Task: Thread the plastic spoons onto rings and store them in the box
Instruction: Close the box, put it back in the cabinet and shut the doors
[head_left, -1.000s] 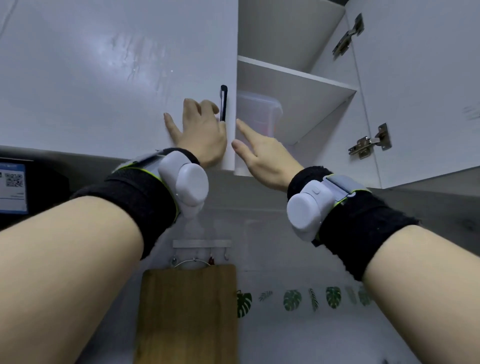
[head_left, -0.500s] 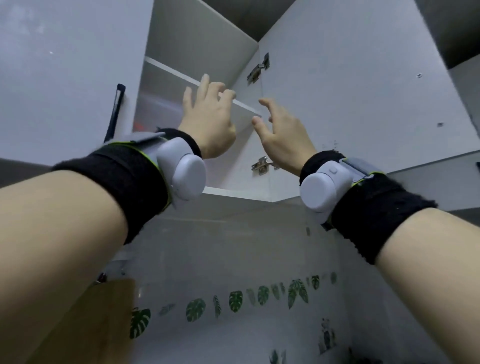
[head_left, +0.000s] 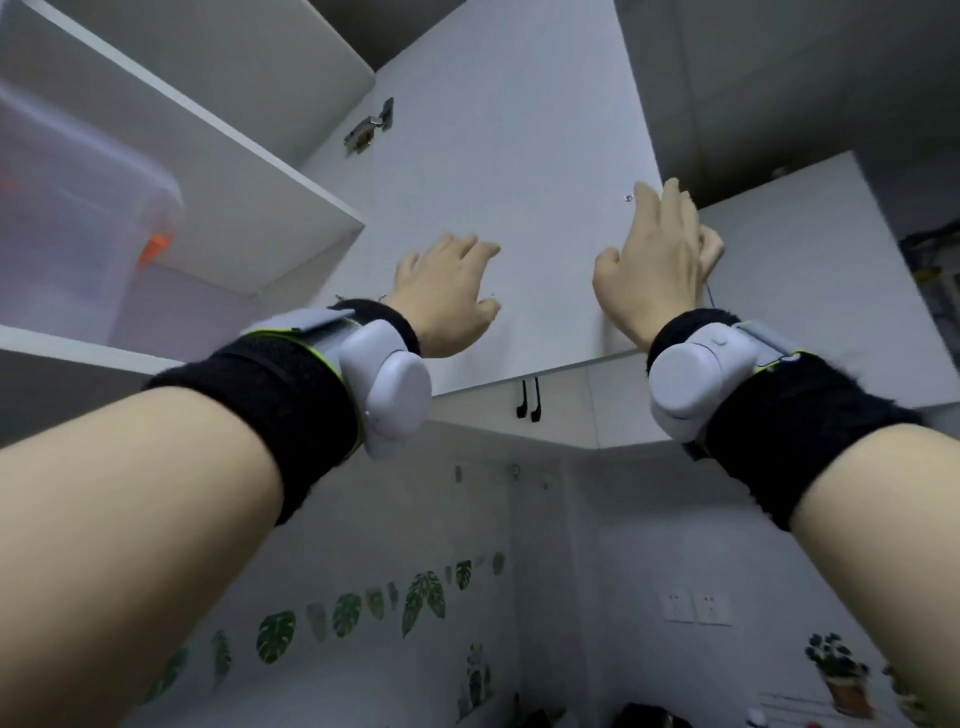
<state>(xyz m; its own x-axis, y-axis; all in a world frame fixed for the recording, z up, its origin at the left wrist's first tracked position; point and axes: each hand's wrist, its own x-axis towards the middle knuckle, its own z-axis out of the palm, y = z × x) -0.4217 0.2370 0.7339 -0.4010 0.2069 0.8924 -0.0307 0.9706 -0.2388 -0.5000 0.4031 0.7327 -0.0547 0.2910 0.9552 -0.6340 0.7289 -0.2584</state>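
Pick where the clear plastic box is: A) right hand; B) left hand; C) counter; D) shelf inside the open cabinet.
D: the clear plastic box sits on a cabinet shelf at far left; the left hand rests on the door and the right hand grips its edge.

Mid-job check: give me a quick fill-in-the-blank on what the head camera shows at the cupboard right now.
The white cupboard door stands ___.
The clear plastic storage box sits ___ the cupboard.
The right hand grips the door's ___.
The two slim handles below the door are ___.
Missing: open; inside; edge; black.
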